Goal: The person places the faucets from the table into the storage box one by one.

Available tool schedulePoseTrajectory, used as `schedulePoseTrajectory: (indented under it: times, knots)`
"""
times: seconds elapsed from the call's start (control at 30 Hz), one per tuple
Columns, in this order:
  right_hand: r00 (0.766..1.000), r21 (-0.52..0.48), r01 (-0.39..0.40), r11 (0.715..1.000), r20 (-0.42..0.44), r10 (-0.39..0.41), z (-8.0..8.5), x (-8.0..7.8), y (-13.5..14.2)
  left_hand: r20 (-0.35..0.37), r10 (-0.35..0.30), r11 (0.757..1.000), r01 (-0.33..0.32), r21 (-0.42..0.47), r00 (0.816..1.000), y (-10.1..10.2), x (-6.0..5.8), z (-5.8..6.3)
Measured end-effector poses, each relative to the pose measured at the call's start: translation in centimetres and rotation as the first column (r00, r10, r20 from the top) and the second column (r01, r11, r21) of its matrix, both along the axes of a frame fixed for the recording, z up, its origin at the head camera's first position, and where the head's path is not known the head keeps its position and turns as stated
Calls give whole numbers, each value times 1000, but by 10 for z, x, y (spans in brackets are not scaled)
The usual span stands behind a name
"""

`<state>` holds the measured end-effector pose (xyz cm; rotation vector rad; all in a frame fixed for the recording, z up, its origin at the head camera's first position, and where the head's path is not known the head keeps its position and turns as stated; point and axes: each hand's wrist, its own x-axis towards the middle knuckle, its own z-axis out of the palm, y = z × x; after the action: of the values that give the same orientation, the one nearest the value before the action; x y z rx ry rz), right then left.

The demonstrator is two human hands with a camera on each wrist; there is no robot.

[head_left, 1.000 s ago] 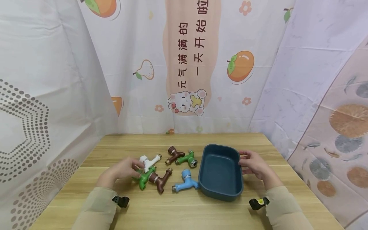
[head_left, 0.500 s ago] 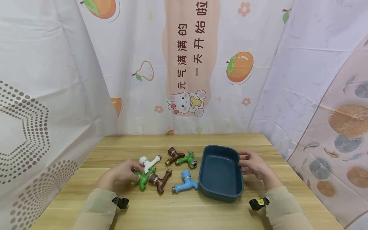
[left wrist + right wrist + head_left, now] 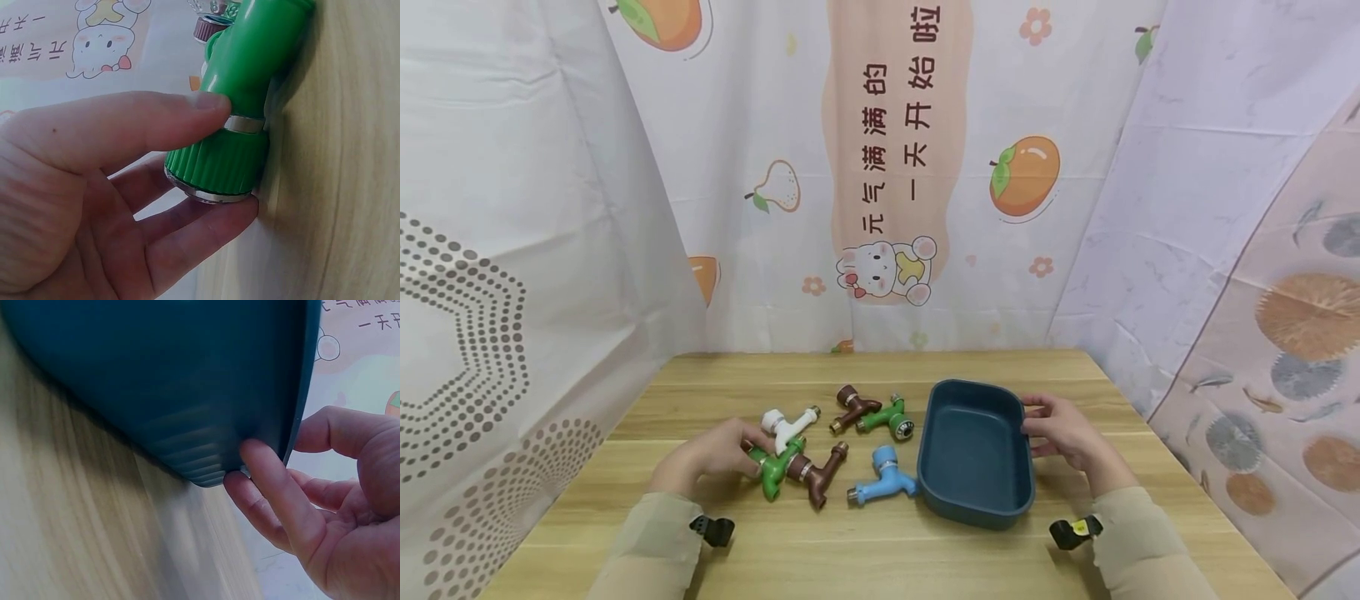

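Observation:
My left hand [image 3: 718, 454] holds a green plastic faucet [image 3: 772, 473] on the left of the table. In the left wrist view the thumb lies by the metal collar of the green faucet [image 3: 240, 69], and fingers reach round its ribbed knob. A white faucet [image 3: 787, 431] lies just behind, and a dark brown faucet [image 3: 820, 477] touches it on the right. My right hand [image 3: 1063, 429] is at the right side of a dark teal plastic bin [image 3: 973, 510]. In the right wrist view, fingertips [image 3: 256, 450] meet the bin's outer wall, with another finger at its rim.
A second brown faucet [image 3: 853, 407] and another green faucet [image 3: 891, 419] lie together farther back. A blue faucet [image 3: 886, 479] lies close to the bin's left side. The wooden table [image 3: 850, 554] ends at a printed curtain [image 3: 760, 275]; cloth hangs at both sides.
My left hand has moved slightly left and down on the green faucet, leaving more of the white faucet's knob in sight. My right hand and the bin stay in place.

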<state>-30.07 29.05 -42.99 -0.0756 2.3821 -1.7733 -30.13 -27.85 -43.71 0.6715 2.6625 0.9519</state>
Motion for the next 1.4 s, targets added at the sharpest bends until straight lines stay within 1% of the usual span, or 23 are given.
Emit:
schedulePoseTrajectory:
  times: [0.2, 0.37, 0.7, 0.87, 1.03, 1.27, 1.4]
  knots:
    - [1000, -3, 0, 1000, 0, 0, 2, 1, -2, 13, 8, 1000, -8, -2, 1000, -1, 2, 0]
    - [1000, -6, 2, 1000, -3, -2, 2, -1, -2, 23, 7, 1000, -7, 9, 1000, -1, 2, 3]
    - [1000, -8, -5, 1000, -2, 5, 2, -3, 1, 14, 10, 1000, -10, -9, 1000, 0, 2, 7]
    - [1000, -6, -2, 1000, -3, 2, 1, -4, 0, 24, 11, 1000, -11, -2, 1000, 0, 3, 8]
    - [1000, -7, -1, 1000, -1, 1, 1, -2, -1, 12, 9, 1000, -9, -5, 1000, -1, 5, 10]
    - [1000, -7, 0, 1000, 1, 0, 2, 0, -2, 19, 38, 999, -38, -12, 999, 0, 8, 14]
    - [1000, -9, 2, 1000, 5, -2, 2, 0, -2, 2, 48, 999, -48, 2, 999, 0, 8, 16]
